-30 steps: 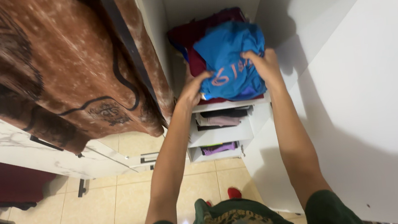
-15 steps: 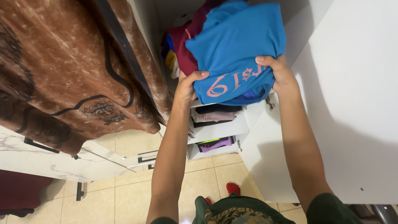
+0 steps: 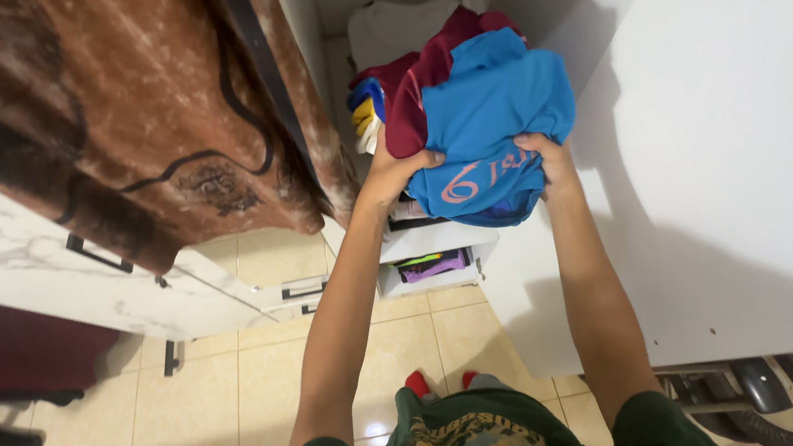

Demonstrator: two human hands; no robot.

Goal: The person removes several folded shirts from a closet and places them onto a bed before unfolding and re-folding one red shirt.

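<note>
A stack of folded clothes [image 3: 484, 111], with a bright blue shirt on top and a maroon one beneath, is held at the front of a white wardrobe shelf. My left hand [image 3: 392, 168] grips its left side under the maroon layer. My right hand [image 3: 542, 157] grips its right front edge on the blue shirt. More folded clothes, white [image 3: 398, 26] and yellow-blue [image 3: 365, 114], lie further back on the shelf.
A brown patterned cloth [image 3: 121, 116] hangs over the open wardrobe door at left. The white right door [image 3: 738, 131] stands open beside my right arm. Below are open drawers [image 3: 437, 263] with clothes, and a beige tiled floor [image 3: 236, 394].
The stack of clothes has come out and toward me from the shelf with both hands on it. The view has tipped up, showing more folded clothes behind.
</note>
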